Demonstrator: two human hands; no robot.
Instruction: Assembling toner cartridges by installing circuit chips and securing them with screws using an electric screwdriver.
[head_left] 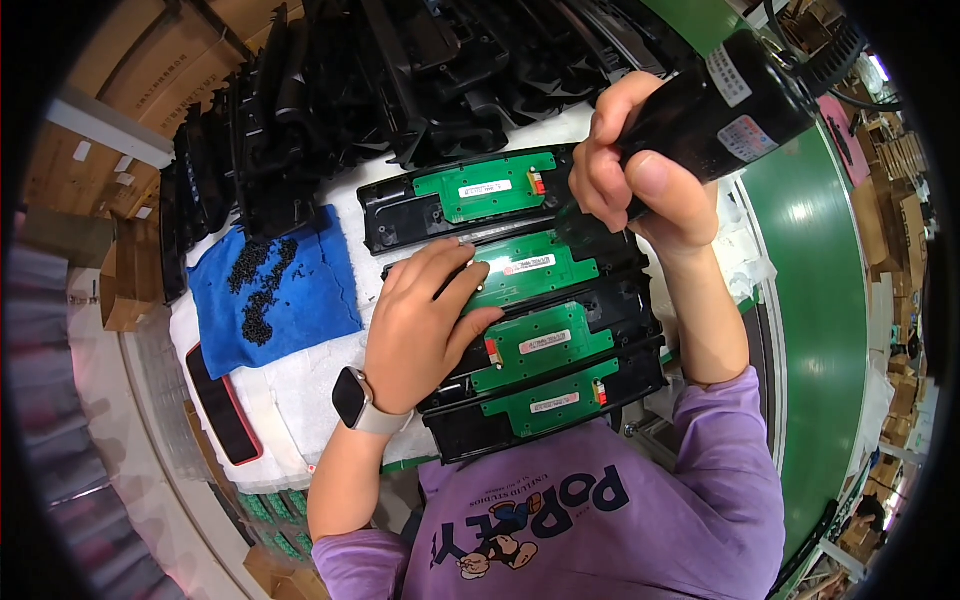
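Observation:
My right hand (655, 185) is wrapped around a black electric screwdriver (715, 115) with a cable at its top end. Its lower end points down at the right part of the second black plastic housing from the back, where the tip is hard to make out. On that housing's green circuit board (525, 268), my left hand (420, 315) rests with fingers apart, touching the board's left side. Other housings lie parallel: one behind with a circuit board (483, 188), and two nearer me with a circuit board (545, 345) and another circuit board (550, 405).
A blue cloth (275, 290) with heaps of small black screws (262, 285) lies at the left. Beside it is a red-edged phone (222, 405). Many black plastic parts (400, 75) are piled along the back. A green surface (815, 330) runs along the right.

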